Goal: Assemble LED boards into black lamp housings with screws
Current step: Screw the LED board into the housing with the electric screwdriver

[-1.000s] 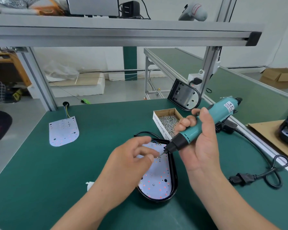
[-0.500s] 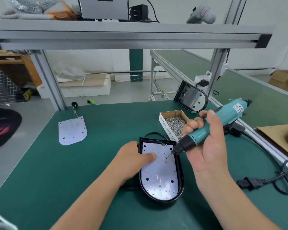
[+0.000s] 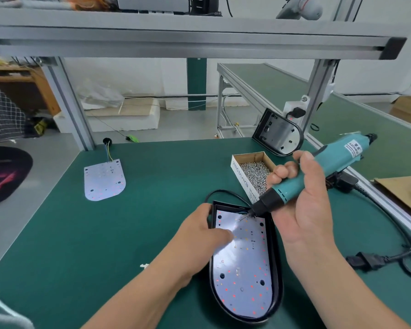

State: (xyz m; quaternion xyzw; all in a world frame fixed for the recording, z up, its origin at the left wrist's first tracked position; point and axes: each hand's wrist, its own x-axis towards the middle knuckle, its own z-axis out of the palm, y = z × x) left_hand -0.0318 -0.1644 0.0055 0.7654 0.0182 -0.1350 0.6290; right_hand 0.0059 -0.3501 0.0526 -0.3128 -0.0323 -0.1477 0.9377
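1. LED board [image 3: 243, 271]: thin, white, flat, seated inside the black lamp housing [image 3: 276, 262], which lies on the green bench mat [image 3: 81, 245] directly under both grips. The board is judged light and fairly stiff, yet liable to flex or scratch. It is best held at bare edges or unpopulated patches, clear of the small LED parts.
2. Black lamp housing: judged a rigid, smooth shell, prone to sliding on the mat unless it is steadied at its side wall.
3. Left hand [image 3: 204, 231]: the thumb is pressed on the board's upper left area, and the fingers are wrapped at the housing's outer left wall, so board and shell are clamped together.
4. Right hand [image 3: 304, 210]: clenched round the teal electric screwdriver [image 3: 318, 172]. The bit is angled down onto the board's far edge, just beyond the left thumb. Whether a screw sits on the bit is too small to tell.
5. Power cord [image 3: 389, 257]: lies looped to the right of the tool grip.
6. Screw box [image 3: 254, 172]: open cardboard, filled with small screws, just beyond the tool's nose.
7. Spare LED board [image 3: 103, 179]: wired, lies well left of the holding hand.
8. Second housing [image 3: 279, 136]: propped upright, beyond the screw box.
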